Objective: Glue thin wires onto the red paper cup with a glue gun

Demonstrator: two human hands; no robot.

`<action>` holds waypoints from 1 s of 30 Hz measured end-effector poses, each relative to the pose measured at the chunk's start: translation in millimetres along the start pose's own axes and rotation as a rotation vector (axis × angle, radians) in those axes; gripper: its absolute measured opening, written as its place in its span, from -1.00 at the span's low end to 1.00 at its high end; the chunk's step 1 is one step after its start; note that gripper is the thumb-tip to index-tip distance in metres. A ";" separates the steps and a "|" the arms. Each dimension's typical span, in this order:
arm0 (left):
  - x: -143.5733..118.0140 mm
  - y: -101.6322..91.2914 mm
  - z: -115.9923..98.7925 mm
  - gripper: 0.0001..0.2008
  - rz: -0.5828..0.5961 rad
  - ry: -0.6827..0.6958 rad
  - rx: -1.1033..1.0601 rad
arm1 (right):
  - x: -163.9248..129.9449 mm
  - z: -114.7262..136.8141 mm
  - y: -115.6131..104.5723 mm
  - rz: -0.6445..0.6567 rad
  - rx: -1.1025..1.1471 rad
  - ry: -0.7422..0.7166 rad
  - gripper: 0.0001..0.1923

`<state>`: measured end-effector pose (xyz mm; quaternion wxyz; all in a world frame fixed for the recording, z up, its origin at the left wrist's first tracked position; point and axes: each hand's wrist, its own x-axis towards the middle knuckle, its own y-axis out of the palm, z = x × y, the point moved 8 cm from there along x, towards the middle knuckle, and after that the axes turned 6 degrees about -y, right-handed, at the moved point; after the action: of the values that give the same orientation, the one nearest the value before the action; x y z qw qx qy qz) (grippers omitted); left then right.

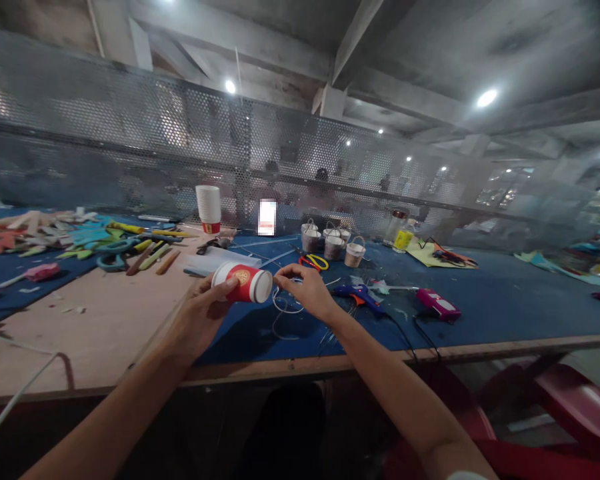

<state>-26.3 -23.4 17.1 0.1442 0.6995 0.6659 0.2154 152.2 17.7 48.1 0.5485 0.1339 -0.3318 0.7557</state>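
Observation:
My left hand (200,313) grips a red and white paper cup (243,281), held on its side with its white base turned to the right. My right hand (307,288) is just right of the cup, fingertips pinched on a thin white string or wire (286,308) that loops down onto the blue table cover (480,300). Both hands hover above the front part of the workbench.
A stack of paper cups (209,208) stands at the back. Small finished cup baskets (334,245), yellow-handled scissors (314,261), a blue glue gun (359,293), a pink device (439,303) and coloured foam pieces (75,237) lie around. Bare plywood (80,333) is at the left. Perforated metal screen behind.

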 end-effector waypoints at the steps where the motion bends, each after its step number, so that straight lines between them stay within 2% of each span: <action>1: -0.2 0.1 0.4 -0.86 -0.001 -0.008 -0.004 | 0.0 0.3 -0.1 -0.001 -0.002 -0.004 -0.78; 15: 2.0 -2.6 -0.6 -0.83 -0.035 -0.002 -0.036 | -1.1 1.2 1.9 0.008 -0.101 -0.096 -0.81; 19: 3.2 -1.8 -2.5 -0.82 -0.034 0.048 -0.002 | -0.2 0.9 1.0 0.003 -0.206 -0.148 -0.91; 23: 4.2 -0.8 -4.5 -0.84 -0.012 0.130 0.048 | -4.3 13.9 -12.0 -0.136 -0.367 -0.227 -0.86; 25: 4.5 -3.9 -4.8 -0.84 -0.027 0.168 0.071 | -7.6 18.2 -16.6 -0.189 -0.299 -0.207 -0.84; 30: 4.2 -2.9 -0.7 -0.73 0.018 0.197 0.223 | -13.0 10.5 -4.4 -0.133 0.118 0.024 -0.75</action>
<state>-29.0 -19.1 16.7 -0.0023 0.6928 0.6902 0.2089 159.3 2.0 50.1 0.5927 0.1787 -0.2704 0.7373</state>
